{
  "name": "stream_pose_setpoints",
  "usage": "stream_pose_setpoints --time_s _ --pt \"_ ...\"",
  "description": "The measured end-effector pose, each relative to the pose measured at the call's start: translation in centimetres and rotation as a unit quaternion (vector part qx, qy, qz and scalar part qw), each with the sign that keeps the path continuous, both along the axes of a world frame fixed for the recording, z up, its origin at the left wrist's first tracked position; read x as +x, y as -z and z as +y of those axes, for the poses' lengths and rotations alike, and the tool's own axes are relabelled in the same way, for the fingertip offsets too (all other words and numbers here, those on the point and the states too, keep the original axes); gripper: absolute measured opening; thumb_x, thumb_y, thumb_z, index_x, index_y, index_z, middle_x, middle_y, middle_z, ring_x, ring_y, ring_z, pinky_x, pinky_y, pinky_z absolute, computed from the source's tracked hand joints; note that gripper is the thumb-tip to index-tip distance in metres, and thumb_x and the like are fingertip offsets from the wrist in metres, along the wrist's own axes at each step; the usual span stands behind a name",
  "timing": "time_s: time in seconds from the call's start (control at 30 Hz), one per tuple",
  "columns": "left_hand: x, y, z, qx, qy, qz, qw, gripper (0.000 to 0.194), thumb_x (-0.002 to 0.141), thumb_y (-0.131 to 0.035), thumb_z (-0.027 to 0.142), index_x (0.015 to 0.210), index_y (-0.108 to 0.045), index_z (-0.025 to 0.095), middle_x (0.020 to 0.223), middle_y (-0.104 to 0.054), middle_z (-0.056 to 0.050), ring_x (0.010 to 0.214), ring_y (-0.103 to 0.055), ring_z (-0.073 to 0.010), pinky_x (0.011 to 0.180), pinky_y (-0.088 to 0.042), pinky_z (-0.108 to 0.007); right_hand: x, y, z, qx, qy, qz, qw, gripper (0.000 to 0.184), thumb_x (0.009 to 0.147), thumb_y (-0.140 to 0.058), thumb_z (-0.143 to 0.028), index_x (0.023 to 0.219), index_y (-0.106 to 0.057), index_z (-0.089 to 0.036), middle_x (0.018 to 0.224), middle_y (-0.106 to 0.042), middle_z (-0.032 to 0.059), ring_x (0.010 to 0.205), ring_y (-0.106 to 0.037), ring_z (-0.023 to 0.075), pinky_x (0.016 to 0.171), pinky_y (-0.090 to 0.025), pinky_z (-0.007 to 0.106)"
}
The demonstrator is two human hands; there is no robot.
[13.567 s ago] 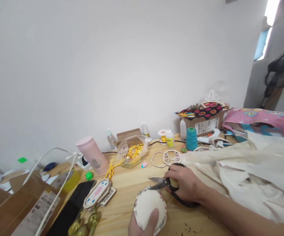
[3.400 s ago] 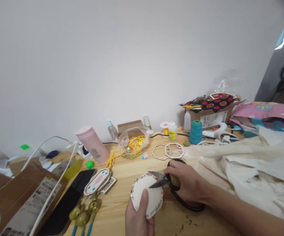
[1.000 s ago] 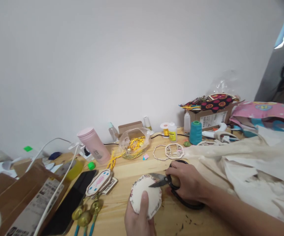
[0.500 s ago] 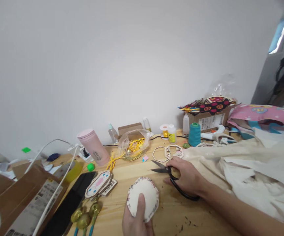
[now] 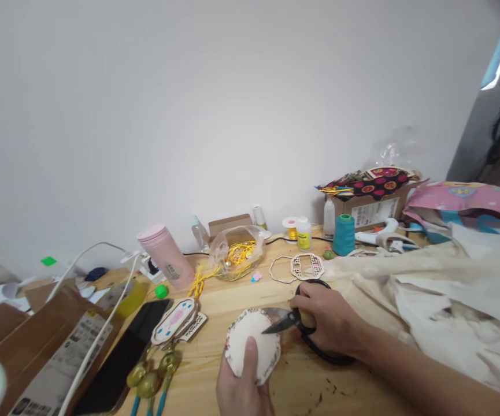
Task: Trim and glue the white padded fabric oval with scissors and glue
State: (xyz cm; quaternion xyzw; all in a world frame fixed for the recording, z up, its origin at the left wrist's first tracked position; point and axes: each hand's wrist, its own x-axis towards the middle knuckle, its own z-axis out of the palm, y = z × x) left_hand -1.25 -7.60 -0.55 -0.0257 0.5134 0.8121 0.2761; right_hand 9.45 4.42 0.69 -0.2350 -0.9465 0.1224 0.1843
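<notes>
My left hand (image 5: 245, 384) grips a round, cream-coloured padded disc (image 5: 260, 351) with a patterned fabric edge, the thumb pressed on its flat face. In my right hand (image 5: 325, 315) is a pair of black-handled scissors (image 5: 281, 323), blades parted. One blade lies over the disc's face at its right side, and the other reaches behind the upper right edge. Small dark scraps (image 5: 330, 386) are scattered on the wooden table below the scissors.
Left are a cardboard box (image 5: 45, 352), black phone (image 5: 123, 358), gold bells (image 5: 149, 382) and pink tumbler (image 5: 165, 257). Behind lie a bag of yellow cord (image 5: 236, 254), wooden cut-outs (image 5: 308, 267) and teal thread (image 5: 344, 236). Cream fabric (image 5: 444, 300) covers the right side.
The scissors have moved left and down from beside the disc, so their parted blades now straddle its right edge. The left hand's hold on the disc is unchanged.
</notes>
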Motion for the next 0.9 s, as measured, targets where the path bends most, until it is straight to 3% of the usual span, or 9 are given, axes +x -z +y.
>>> stream_pose_setpoints --time_s 0.1,0.27,0.43,0.57,0.9 --pt "-0.1 0.4 -0.3 -0.012 -0.002 0.018 1.000 0.046 0.066 -0.064 0.017 0.110 -0.051 0.016 0.074 -0.068 -0.006 0.068 -0.065 -0.0195 0.059 -0.053 -0.028 0.2 0.1 0.6 0.001 0.021 0.006 1.000 0.020 0.066 -0.058 -0.037 0.082 -0.060 -0.024 0.083 -0.055 0.0021 0.073 -0.052 0.0178 0.057 -0.033 0.026" --pt "-0.1 1.3 -1.2 -0.069 -0.012 0.052 0.996 0.049 0.058 -0.071 0.025 0.104 -0.056 0.019 0.074 -0.067 -0.005 0.062 -0.065 -0.0201 0.057 -0.054 -0.029 1.1 0.5 3.0 -0.021 0.156 0.028 0.987 0.030 0.070 -0.056 -0.044 0.089 -0.058 -0.021 0.089 -0.055 0.0061 0.076 -0.054 0.0211 0.063 -0.038 0.030" --pt "-0.2 1.3 -0.6 -0.044 -0.018 0.056 0.997 0.046 0.062 -0.068 0.026 0.106 -0.054 0.020 0.082 -0.067 -0.006 0.069 -0.065 -0.0206 0.056 -0.053 -0.027 0.5 0.2 1.5 -0.065 0.023 0.060 0.996 0.029 0.064 -0.063 -0.042 0.085 -0.057 -0.023 0.082 -0.054 0.0014 0.074 -0.052 0.0167 0.063 -0.038 0.025" --pt "-0.4 1.2 -0.3 -0.038 -0.010 0.033 0.999 0.049 0.065 -0.066 0.026 0.111 -0.051 0.021 0.081 -0.066 -0.005 0.070 -0.064 -0.0195 0.056 -0.053 -0.026 0.1 -0.3 0.1 -0.038 -0.034 0.030 0.998 0.027 0.061 -0.065 -0.035 0.084 -0.057 -0.022 0.084 -0.053 0.0016 0.074 -0.050 0.0165 0.060 -0.035 0.025" --pt "-0.5 0.7 -0.3 -0.008 0.015 -0.012 1.000 0.050 0.065 -0.065 0.016 0.112 -0.049 0.018 0.075 -0.067 -0.004 0.062 -0.064 -0.0182 0.051 -0.052 -0.025 0.2 -0.2 0.6 -0.058 0.020 0.027 0.998 0.023 0.063 -0.063 -0.038 0.081 -0.059 -0.023 0.081 -0.054 0.0012 0.074 -0.051 0.0165 0.060 -0.036 0.025"
